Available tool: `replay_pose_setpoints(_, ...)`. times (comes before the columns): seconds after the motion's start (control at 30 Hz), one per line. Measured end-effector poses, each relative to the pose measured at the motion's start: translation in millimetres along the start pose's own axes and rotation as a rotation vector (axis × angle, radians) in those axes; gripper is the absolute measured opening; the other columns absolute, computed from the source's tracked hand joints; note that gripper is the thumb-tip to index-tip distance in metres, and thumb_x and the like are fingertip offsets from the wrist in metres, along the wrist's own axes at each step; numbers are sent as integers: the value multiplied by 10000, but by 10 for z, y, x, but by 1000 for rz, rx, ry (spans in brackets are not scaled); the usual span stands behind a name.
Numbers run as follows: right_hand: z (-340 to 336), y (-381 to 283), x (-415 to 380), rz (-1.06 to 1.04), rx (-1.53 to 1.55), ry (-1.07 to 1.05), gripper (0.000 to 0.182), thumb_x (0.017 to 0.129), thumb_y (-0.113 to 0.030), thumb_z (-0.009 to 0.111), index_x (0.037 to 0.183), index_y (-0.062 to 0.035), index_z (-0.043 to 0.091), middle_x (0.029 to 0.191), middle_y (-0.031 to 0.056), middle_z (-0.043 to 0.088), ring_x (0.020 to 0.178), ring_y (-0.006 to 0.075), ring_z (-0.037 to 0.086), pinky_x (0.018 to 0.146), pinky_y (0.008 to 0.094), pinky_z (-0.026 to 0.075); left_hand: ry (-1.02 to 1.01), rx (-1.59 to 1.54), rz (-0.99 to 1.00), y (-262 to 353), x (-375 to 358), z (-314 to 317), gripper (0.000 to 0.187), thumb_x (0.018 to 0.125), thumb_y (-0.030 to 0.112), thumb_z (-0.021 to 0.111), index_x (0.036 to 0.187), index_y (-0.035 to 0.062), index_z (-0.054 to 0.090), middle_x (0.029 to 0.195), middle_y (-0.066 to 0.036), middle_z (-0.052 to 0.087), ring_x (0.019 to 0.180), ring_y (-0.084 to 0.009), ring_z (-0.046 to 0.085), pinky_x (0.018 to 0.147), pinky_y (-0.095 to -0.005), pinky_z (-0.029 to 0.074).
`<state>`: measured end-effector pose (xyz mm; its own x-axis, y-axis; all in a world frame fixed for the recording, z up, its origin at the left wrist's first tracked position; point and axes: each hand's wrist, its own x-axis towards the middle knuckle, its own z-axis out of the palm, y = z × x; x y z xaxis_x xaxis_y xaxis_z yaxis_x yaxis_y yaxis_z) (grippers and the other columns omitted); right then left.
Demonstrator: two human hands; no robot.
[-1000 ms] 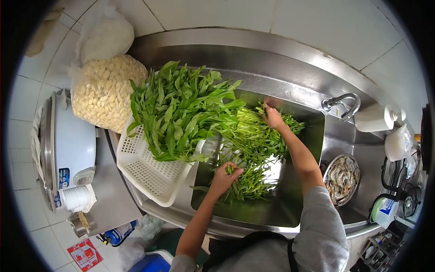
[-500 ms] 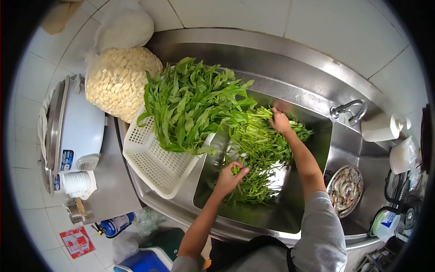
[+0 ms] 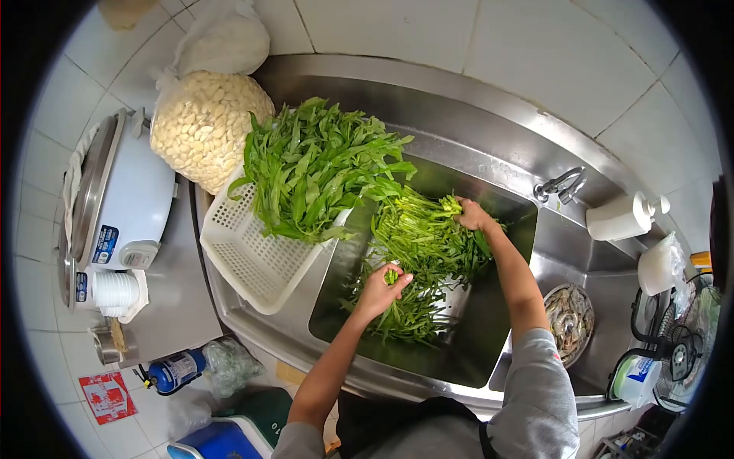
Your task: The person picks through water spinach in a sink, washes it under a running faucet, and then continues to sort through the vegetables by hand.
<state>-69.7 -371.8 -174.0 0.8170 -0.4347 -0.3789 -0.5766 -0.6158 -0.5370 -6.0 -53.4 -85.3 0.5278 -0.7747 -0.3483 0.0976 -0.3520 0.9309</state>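
Long-stemmed leafy greens [image 3: 428,264], which look like water spinach, lie heaped in the large steel sink basin [image 3: 474,359]. At the far side of the heap my right hand [image 3: 475,216] is closed on a bunch of stems, whose pale cut ends stick out to its left. My left hand [image 3: 380,292], at the near left of the heap, is closed round a small bundle of stems; the cut ends show above its fingers. Beyond it, a pile of leafy tops [image 3: 313,172] rests over a white perforated basket [image 3: 260,268] on the sink's left edge.
A bag of peeled garlic cloves [image 3: 210,126] stands behind the basket. To the right are a faucet [image 3: 562,183], a bowl of shrimp [image 3: 569,325] in the second basin and a white bottle [image 3: 623,216]. A pale blue lidded appliance [image 3: 138,191] stands on the left counter.
The camera view has shifted slightly. In my right hand the stem ends now show gathered in a bunch. My left hand still grips its small bundle, with the cut ends turned more upward.
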Motion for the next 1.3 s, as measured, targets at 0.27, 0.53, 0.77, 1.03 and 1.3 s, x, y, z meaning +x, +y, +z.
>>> replay_pose_setpoints(0.27, 42, 107, 203, 33, -47, -129, 484, 681, -419, 678, 967, -32, 631, 1086, 163, 582, 1132, 296, 454, 878, 390, 416, 15, 27, 12, -67, -61, 17, 298, 821, 292, 642, 854, 26, 513, 616, -11, 525, 519, -69, 507, 522, -243, 415)
replay_pose_setpoints(0.53, 16, -133, 31, 12, -437, -168, 650, 644, -359, 716, 1197, -81, 517, 1187, 105, 525, 1175, 253, 402, 964, 428, 334, 9, 56, 49, -192, 28, 74, 354, 809, 362, 638, 861, 34, 517, 568, -23, 524, 493, -87, 527, 511, -257, 419)
replay_pose_setpoints(0.77, 106, -66, 81, -13, -555, 11, 451, 663, -325, 724, 990, -42, 597, 1076, 158, 568, 1081, 292, 474, 905, 404, 398, 7, 61, -10, -238, 13, 16, 340, 811, 358, 639, 854, 42, 520, 571, -19, 528, 494, -90, 528, 501, -256, 420)
replay_pose_setpoints(1.03, -1507, -887, -909, -303, 305, 459, 207, 718, -119, 647, 910, -42, 643, 835, 93, 661, 806, 180, 623, 769, 316, 482, 24, 54, 73, 277, -16, 29, 350, 805, 370, 642, 870, 41, 538, 576, -10, 536, 493, -83, 528, 486, -245, 420)
replay_pose_setpoints(1.3, -1918, -1700, -1676, -337, 798, 206, 221, 740, -52, 596, 941, 35, 576, 781, 86, 651, 795, 161, 612, 798, 297, 464, 75, 205, 427, 1344, 187, 174, 307, 812, 259, 642, 998, 18, 600, 611, -22, 566, 462, -69, 467, 450, -265, 395)
